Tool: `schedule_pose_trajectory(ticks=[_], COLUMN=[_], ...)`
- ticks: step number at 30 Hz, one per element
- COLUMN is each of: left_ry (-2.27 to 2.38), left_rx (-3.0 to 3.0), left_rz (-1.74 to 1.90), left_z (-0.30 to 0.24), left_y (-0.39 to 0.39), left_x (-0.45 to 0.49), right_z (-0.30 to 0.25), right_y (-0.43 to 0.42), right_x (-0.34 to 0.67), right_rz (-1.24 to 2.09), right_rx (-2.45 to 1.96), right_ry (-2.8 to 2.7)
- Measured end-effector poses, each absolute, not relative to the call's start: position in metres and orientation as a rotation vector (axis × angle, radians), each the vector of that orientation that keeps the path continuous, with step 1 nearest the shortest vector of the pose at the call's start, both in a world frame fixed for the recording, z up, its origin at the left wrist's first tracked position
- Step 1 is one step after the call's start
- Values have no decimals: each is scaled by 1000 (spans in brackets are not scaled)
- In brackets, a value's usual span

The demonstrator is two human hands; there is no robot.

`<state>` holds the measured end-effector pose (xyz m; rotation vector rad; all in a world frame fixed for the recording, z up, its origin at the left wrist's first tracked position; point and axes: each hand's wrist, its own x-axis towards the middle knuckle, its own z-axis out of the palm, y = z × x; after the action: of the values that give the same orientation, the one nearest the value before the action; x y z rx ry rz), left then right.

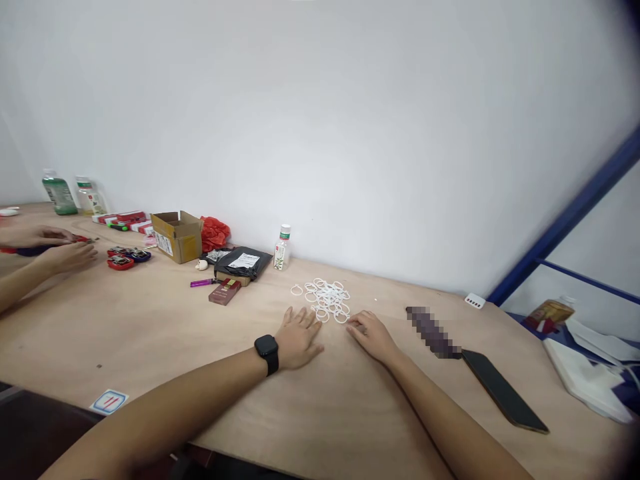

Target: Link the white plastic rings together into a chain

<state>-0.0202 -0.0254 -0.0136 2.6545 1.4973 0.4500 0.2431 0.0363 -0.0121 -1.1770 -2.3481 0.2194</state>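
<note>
I see two bare forearms, no sleeves anywhere along them. My left hand (299,338) has a black smartwatch (267,352) on the wrist: a rounded square face with a dark, blank screen on a plain black band. My right hand (373,337) has a bare wrist, with what may be a thin ring on one finger, too small to tell. No gloves.
</note>
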Motion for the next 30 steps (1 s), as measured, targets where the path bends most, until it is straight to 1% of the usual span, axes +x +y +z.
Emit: schedule_pose_trajectory(ticks=[4, 12, 20, 30], left_ry=[1416, 1569, 1553, 1606], left_rx=[2691, 2640, 2664, 2675], left_rz=[441, 405, 447, 425], left_z=[-15, -21, -14, -16], left_y=[-16, 28, 8, 25], left_x=[-8, -3, -36, -21], right_z=[-15, -17, -16, -21], right_y=[41, 66, 55, 64], right_x=[229, 207, 227, 207], right_rz=[243, 188, 210, 199], right_rx=[-1140, -1183, -1198, -1140], right_ry=[-2411, -2386, -2376, -2373])
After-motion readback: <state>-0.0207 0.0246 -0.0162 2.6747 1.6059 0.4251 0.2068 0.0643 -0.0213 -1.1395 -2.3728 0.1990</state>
